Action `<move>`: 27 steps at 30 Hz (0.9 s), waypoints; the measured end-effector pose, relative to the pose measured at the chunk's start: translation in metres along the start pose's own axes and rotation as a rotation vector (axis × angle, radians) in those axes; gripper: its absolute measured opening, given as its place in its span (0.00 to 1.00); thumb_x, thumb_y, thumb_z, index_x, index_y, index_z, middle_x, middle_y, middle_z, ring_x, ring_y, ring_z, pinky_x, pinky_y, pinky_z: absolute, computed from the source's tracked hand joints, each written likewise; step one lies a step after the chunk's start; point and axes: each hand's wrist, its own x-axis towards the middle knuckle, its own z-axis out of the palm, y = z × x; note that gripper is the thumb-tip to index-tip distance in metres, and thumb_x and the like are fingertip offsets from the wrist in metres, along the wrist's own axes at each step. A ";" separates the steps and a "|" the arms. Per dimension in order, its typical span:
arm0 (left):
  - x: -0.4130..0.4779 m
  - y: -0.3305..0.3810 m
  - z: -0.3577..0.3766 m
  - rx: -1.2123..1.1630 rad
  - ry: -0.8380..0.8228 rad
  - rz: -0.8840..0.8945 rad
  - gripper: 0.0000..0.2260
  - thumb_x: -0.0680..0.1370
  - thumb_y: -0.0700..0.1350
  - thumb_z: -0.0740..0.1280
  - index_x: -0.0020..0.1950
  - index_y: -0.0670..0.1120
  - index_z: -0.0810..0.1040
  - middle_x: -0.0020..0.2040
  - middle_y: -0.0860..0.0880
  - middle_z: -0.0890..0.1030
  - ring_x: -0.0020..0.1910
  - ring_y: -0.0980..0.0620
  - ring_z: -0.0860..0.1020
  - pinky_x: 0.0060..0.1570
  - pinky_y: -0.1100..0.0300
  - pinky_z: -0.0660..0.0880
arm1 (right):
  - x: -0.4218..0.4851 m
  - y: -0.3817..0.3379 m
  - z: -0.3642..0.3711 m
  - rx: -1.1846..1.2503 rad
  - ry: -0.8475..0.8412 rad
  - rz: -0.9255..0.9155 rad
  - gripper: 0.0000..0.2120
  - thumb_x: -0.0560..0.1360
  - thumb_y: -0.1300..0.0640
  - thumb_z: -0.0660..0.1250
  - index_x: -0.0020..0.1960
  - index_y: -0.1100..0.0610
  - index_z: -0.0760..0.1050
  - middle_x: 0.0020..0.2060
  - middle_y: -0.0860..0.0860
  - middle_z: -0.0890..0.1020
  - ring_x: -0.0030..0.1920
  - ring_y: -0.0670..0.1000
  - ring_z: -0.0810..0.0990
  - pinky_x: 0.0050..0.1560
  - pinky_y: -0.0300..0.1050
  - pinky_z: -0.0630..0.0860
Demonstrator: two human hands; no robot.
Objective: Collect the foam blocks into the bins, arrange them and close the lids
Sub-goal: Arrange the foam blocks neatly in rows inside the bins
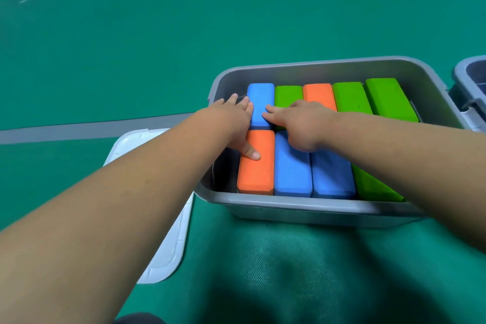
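1. Grey bin (302, 208) sits on the green floor (236, 21); foam blocks are packed inside in 2 rows, 5 at the back and 4 visible at the front; blue, green, orange.
2. Left hand (234, 123) spread flat at the bin's left side; fingers against the back blue block (261, 97), thumb on the front orange block (256, 176).
3. Right hand (302, 123) flat with fingers straight, lying over the join of the 2 rows; fingertips touch the same blue block.
4. Handling, judged: blocks look light, soft, matt and grippy; they should squash slightly and not slip; hardly breakable; flat-palm pushes suit nudging them; to lift 1, pinch across its narrow sides.
5. White lid (168, 244) lies on the floor left of the bin, partly under the left forearm; not fitted yet; probably thin flexy plastic, so take it by 2 edges.
6. Second bin (470, 79) at the right edge is cropped; contents cannot be told.
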 end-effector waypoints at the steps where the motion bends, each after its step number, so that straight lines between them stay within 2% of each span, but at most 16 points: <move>1: 0.003 0.000 -0.001 0.018 -0.024 -0.007 0.64 0.66 0.77 0.71 0.85 0.42 0.42 0.86 0.46 0.44 0.84 0.41 0.44 0.81 0.40 0.51 | 0.002 -0.001 0.000 -0.025 -0.018 -0.005 0.40 0.77 0.61 0.57 0.84 0.40 0.46 0.83 0.38 0.48 0.77 0.59 0.63 0.72 0.58 0.68; 7: 0.014 0.013 -0.019 0.124 -0.198 -0.097 0.66 0.64 0.78 0.70 0.85 0.44 0.40 0.86 0.48 0.42 0.84 0.42 0.44 0.79 0.38 0.58 | 0.006 -0.008 -0.001 -0.053 -0.076 -0.002 0.38 0.79 0.60 0.55 0.84 0.42 0.44 0.83 0.39 0.46 0.79 0.61 0.57 0.75 0.60 0.64; 11: 0.013 0.027 -0.026 0.148 -0.237 -0.142 0.65 0.64 0.76 0.73 0.85 0.43 0.43 0.86 0.44 0.46 0.84 0.41 0.48 0.77 0.38 0.63 | -0.011 0.002 0.000 0.016 -0.074 -0.057 0.38 0.79 0.63 0.56 0.85 0.45 0.47 0.84 0.43 0.47 0.81 0.59 0.53 0.80 0.55 0.56; 13: 0.010 0.029 -0.026 0.131 -0.228 -0.154 0.64 0.64 0.75 0.74 0.85 0.42 0.47 0.85 0.44 0.50 0.84 0.40 0.51 0.76 0.38 0.65 | -0.023 0.011 0.001 0.001 -0.064 -0.094 0.37 0.79 0.62 0.58 0.84 0.46 0.51 0.84 0.48 0.49 0.81 0.58 0.56 0.80 0.52 0.56; 15: 0.007 0.027 -0.030 0.099 -0.201 -0.129 0.59 0.64 0.74 0.76 0.83 0.43 0.56 0.84 0.44 0.55 0.83 0.40 0.56 0.74 0.39 0.67 | -0.037 0.022 0.004 -0.026 -0.036 -0.098 0.34 0.80 0.58 0.59 0.84 0.47 0.55 0.84 0.51 0.50 0.80 0.58 0.58 0.79 0.53 0.58; 17: 0.005 0.026 -0.037 0.079 -0.164 -0.049 0.51 0.67 0.70 0.77 0.80 0.43 0.66 0.82 0.45 0.60 0.80 0.42 0.62 0.72 0.42 0.70 | -0.054 0.037 0.011 -0.044 -0.005 -0.087 0.31 0.82 0.48 0.61 0.83 0.48 0.57 0.84 0.52 0.51 0.80 0.60 0.60 0.78 0.56 0.61; 19: 0.007 0.033 -0.046 0.038 -0.093 0.045 0.45 0.69 0.67 0.77 0.78 0.45 0.68 0.82 0.46 0.61 0.75 0.42 0.69 0.69 0.45 0.73 | -0.071 0.055 0.018 -0.052 -0.002 -0.060 0.34 0.81 0.38 0.61 0.82 0.47 0.58 0.83 0.54 0.51 0.80 0.61 0.58 0.77 0.58 0.61; 20: 0.009 0.040 -0.049 -0.012 -0.060 0.088 0.46 0.69 0.67 0.77 0.79 0.46 0.66 0.83 0.46 0.58 0.76 0.42 0.69 0.70 0.46 0.72 | -0.078 0.064 0.022 -0.051 -0.006 -0.036 0.36 0.79 0.34 0.61 0.82 0.45 0.57 0.83 0.55 0.49 0.80 0.62 0.57 0.78 0.59 0.60; 23: 0.017 0.070 -0.053 -0.169 -0.071 0.191 0.58 0.65 0.71 0.77 0.85 0.49 0.52 0.86 0.48 0.47 0.82 0.44 0.59 0.78 0.47 0.63 | -0.092 0.087 0.031 -0.030 0.022 0.047 0.41 0.76 0.26 0.59 0.83 0.43 0.54 0.83 0.56 0.45 0.81 0.63 0.54 0.78 0.61 0.58; 25: 0.021 0.091 -0.051 -0.148 -0.098 0.207 0.64 0.64 0.74 0.76 0.86 0.47 0.44 0.85 0.46 0.41 0.84 0.42 0.52 0.80 0.43 0.58 | -0.096 0.096 0.036 0.031 0.020 0.116 0.46 0.73 0.23 0.58 0.83 0.44 0.52 0.83 0.57 0.47 0.81 0.64 0.54 0.78 0.62 0.57; 27: 0.023 0.106 -0.049 -0.103 -0.126 0.158 0.68 0.64 0.73 0.76 0.84 0.43 0.36 0.84 0.42 0.36 0.84 0.38 0.45 0.80 0.40 0.54 | -0.096 0.100 0.040 0.077 0.022 0.143 0.48 0.72 0.21 0.57 0.83 0.43 0.49 0.83 0.58 0.50 0.80 0.64 0.54 0.78 0.63 0.57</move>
